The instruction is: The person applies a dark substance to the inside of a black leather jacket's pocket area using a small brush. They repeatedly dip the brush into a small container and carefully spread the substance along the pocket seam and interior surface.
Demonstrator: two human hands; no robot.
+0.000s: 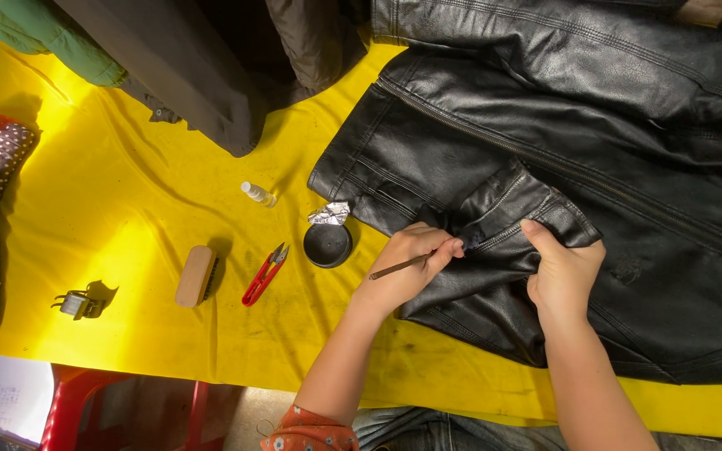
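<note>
The left hand (407,263) is closed around a thin brown stick-like tool (399,267), pinching it between thumb and fingers with the tip pointed at a fold of the black leather jacket (595,150). The tool's far end is hidden at the fingertips, so whether it is a brush or a pencil cannot be told. The right hand (563,271) lies just beside the left one, across the fold, clamped on a raised flap of the jacket, thumb on top and fingers tucked under the leather. The jacket lies under and beyond both hands, spread over a yellow sheet (127,209) on the bench, its zip running away diagonally from the right hand.

Just beyond the left hand's outer side sits a small round black tin (327,245), with a crumpled scrap of foil (330,213) touching its far edge. Farther out on that side lie red thread snips (266,274), then a wooden brush (196,276), then a small metal clip (77,304), well apart from the hand. A small clear bottle (257,194) lies on its side beyond the snips. Dark and green garments (185,67) are heaped at the far side of the sheet.
</note>
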